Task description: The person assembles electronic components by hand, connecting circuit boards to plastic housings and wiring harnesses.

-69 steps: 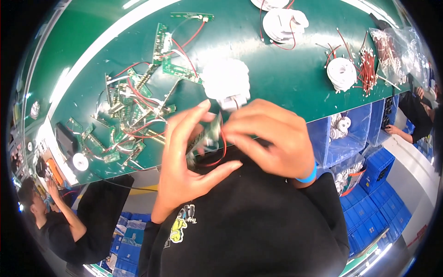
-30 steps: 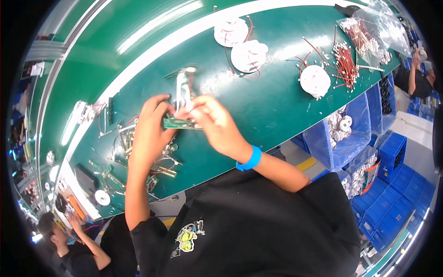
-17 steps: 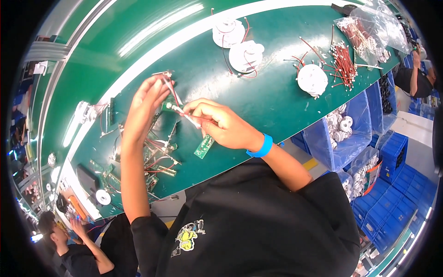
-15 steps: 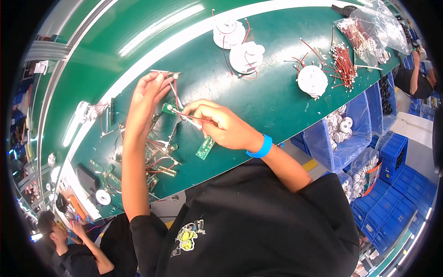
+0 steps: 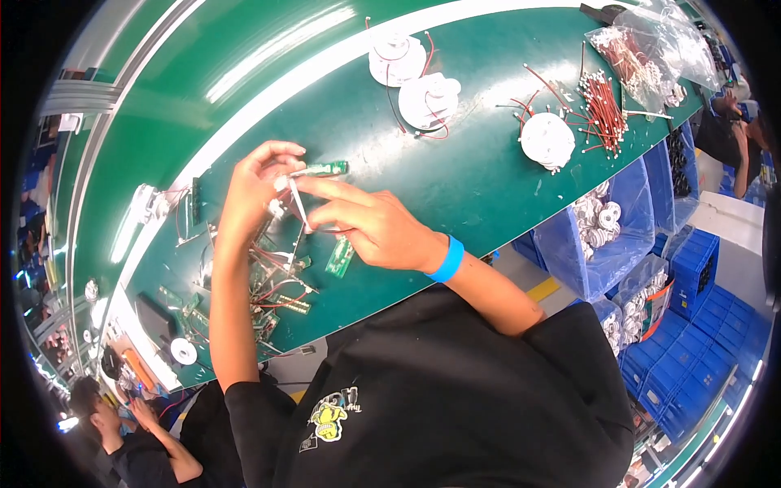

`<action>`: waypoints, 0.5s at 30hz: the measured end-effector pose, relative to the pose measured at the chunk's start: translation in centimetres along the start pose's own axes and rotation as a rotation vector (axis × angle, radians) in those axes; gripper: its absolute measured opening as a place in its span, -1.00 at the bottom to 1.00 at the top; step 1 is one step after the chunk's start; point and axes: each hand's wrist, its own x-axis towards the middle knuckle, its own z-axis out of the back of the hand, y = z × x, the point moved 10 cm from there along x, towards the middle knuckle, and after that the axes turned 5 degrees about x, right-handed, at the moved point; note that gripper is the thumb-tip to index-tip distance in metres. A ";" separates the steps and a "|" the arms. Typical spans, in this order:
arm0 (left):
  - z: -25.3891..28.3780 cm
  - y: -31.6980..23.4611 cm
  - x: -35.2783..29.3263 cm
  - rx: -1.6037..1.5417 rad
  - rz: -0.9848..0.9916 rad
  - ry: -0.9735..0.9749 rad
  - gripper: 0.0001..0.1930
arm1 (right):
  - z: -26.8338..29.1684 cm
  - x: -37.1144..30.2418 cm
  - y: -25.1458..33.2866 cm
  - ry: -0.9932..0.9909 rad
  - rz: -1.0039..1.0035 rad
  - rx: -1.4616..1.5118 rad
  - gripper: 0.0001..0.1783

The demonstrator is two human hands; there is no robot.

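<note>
My left hand [image 5: 262,191] is closed near the middle left of the green bench, its fingertips at one end of a small green circuit board [image 5: 327,168] that points right. My right hand [image 5: 376,228], with a blue wristband [image 5: 447,259], reaches across until its index fingertip meets the left fingers. A slim white strip [image 5: 298,203] runs between its index finger and thumb; its exact kind is unclear. Below that hand, another green circuit board [image 5: 340,256] shows, partly covered. Fingers hide most of the wires and connectors there.
A heap of circuit boards with wires [image 5: 281,297] lies beside my left forearm. White round housings [image 5: 429,102] stand at the back, another [image 5: 547,140] further right. Red wires [image 5: 602,110] lie by a clear bag [image 5: 630,65]. Blue bins [image 5: 614,224] line the right edge. A co-worker [image 5: 138,439] sits lower left.
My left hand has come down and my right hand has moved left, so their fingers now meet. The upper circuit board now sticks out rightward from the left fingers.
</note>
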 end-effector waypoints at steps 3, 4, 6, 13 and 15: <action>-0.1 -0.6 -0.6 -0.040 -0.017 -0.085 -0.67 | 1.2 0.3 0.0 -0.126 -0.071 0.199 -0.70; 0.2 -0.5 -0.8 -0.015 0.008 -0.075 -0.65 | 1.9 0.0 -1.0 -0.228 -0.197 0.355 -0.69; 1.6 -0.5 -1.4 -0.072 0.039 -0.145 -0.66 | 1.7 -0.3 -1.0 -0.246 -0.217 0.416 -0.68; 5.0 -4.7 -5.9 0.621 -0.148 -0.596 -0.54 | 1.9 -2.6 -1.1 -0.276 -0.492 0.559 -0.61; -1.3 -10.0 -8.2 0.825 -0.332 -0.539 -0.46 | 3.1 -3.8 -1.7 -0.424 -0.552 0.679 -0.57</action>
